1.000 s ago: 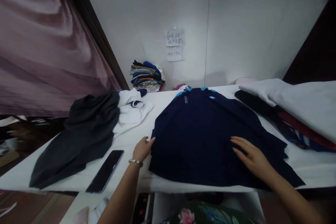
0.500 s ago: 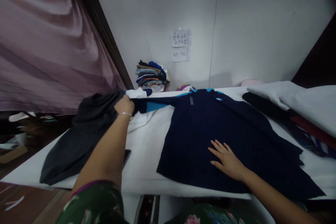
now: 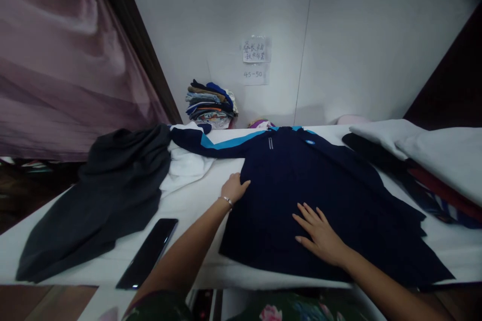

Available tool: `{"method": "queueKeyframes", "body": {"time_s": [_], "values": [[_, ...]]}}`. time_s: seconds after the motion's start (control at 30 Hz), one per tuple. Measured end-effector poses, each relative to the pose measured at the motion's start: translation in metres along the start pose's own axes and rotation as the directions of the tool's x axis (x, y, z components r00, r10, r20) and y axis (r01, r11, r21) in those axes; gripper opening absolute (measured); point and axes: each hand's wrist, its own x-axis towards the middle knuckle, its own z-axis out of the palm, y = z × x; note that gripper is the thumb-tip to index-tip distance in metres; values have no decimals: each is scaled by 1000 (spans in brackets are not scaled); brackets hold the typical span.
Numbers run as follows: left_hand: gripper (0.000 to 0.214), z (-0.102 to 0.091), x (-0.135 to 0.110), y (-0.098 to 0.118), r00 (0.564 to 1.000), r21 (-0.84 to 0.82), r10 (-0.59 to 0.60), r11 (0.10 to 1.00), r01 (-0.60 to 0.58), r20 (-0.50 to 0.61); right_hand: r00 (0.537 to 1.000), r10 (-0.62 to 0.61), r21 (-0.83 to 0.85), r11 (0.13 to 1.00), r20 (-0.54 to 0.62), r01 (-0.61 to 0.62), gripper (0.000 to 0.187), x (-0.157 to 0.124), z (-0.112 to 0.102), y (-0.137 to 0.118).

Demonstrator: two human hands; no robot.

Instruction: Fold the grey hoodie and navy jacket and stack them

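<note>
A navy blue top [image 3: 301, 185] with light blue trim lies flat on the white table [image 3: 196, 200]. Its left sleeve [image 3: 214, 141] is stretched out to the left, over a white garment [image 3: 188, 164]. My left hand [image 3: 234, 188] rests at the top's left edge, fingers curled loosely on the cloth. My right hand [image 3: 320, 233] lies flat and open on the lower middle of the top, fingers spread.
A dark grey garment [image 3: 105, 195] lies crumpled at the left end. A black phone [image 3: 148, 252] sits near the front edge. Folded clothes [image 3: 211, 105] are stacked against the back wall. Grey, black and red fabrics [image 3: 425, 155] pile up at the right. A mauve curtain [image 3: 56, 60] hangs left.
My left hand pulled the sleeve out to the left, let it go, and came back to the top's left edge. My right hand slid left toward the middle of the top.
</note>
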Motion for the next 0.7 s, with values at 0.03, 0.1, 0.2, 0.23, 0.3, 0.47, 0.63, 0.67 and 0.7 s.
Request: {"method": "queueKeyframes", "body": {"time_s": [0.03, 0.1, 0.2, 0.23, 0.3, 0.47, 0.63, 0.67, 0.7], "values": [[50, 8, -10, -3, 999, -51, -46, 998, 47, 14, 1000, 2, -3, 1000, 1, -2, 63, 0, 0, 0], [45, 15, -23, -6, 993, -144, -103, 983, 110, 54, 1000, 4, 0, 1000, 5, -4, 63, 1, -2, -1], [27, 9, -29, -8, 990, -208, -92, 971, 114, 110, 1000, 19, 22, 1000, 15, -20, 65, 2, -4, -3], [22, 3, -28, -9, 990, -216, -79, 971, 102, 114, 999, 23, 35, 999, 22, -24, 66, 1, -5, -5], [17, -10, -23, -14, 994, -227, -64, 970, 84, 94, 999, 14, 71, 997, 40, -17, 68, 0, -7, -12], [21, -23, -15, -35, 981, -37, -159, 986, 164, 116, 996, -42, 112, 993, 74, 34, 69, -1, -7, -37], [37, -8, -37, -45, 974, 143, -210, 970, 196, 85, 996, -53, 127, 991, 72, 43, 63, -15, -6, -41], [39, -8, -44, -47, 974, 158, -216, 966, 202, 75, 995, -71, 139, 988, 68, 61, 61, -22, -7, -38], [41, -9, -51, -48, 972, 165, -225, 963, 212, 66, 993, -94, 157, 984, 64, 83, 60, -30, -7, -35]]}}
